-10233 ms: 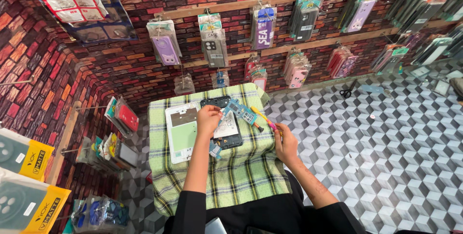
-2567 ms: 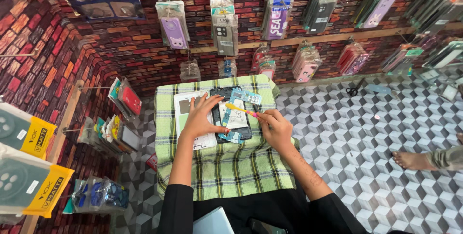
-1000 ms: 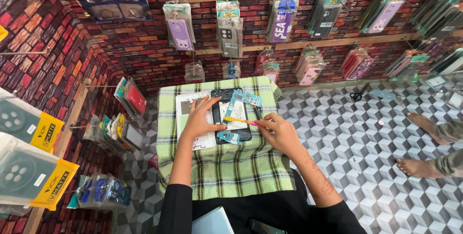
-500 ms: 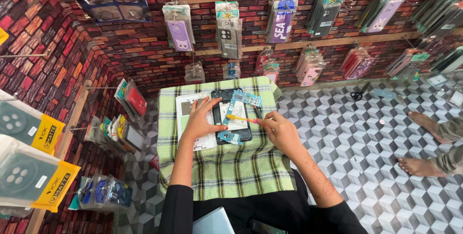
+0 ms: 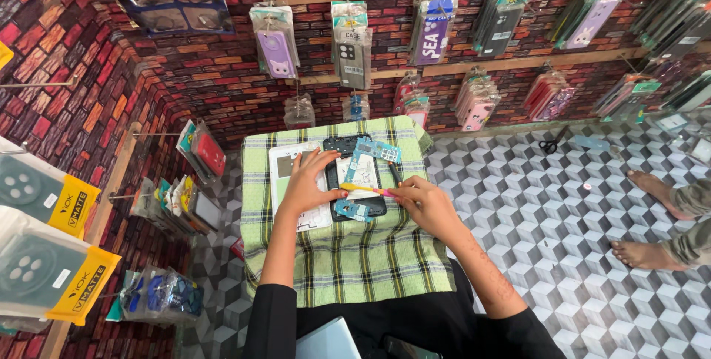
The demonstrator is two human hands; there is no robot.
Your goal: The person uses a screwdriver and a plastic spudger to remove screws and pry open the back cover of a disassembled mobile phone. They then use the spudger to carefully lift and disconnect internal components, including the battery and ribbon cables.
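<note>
- The opened smartphone (image 5: 355, 185) lies back-up near the far middle of the green plaid cloth (image 5: 348, 259); every position below is referenced to this phone.
- Left hand (image 5: 309, 181): pressed flat on the phone's left edge, fingers spread and extended, gripping nothing. This appears to pin the unit so it cannot slide under tool pressure.
- Right hand (image 5: 426, 203): just right of the phone, fingers closed in a pinch on a thin yellow-and-pink pry tool (image 5: 366, 190). The tool runs nearly level, its tip over the phone's lower interior (the exact contact point is too small to tell).
- Blue circuit board (image 5: 370, 153): rests across the phone's upper right part, partly lifted clear of the frame, which leaves the lower interior exposed.
- White packaging card (image 5: 292, 181): lies touching the phone's left side, partly under the left hand.
- Phone-case packs (image 5: 352, 44) hang on the brick-pattern wall (image 5: 222, 92) beyond the phone's far end.
- Black scissors (image 5: 552, 143) lie on the patterned floor, well to the right of the phone.
- Another person's bare feet (image 5: 652, 218) stand farther right still, well apart from the work.
</note>
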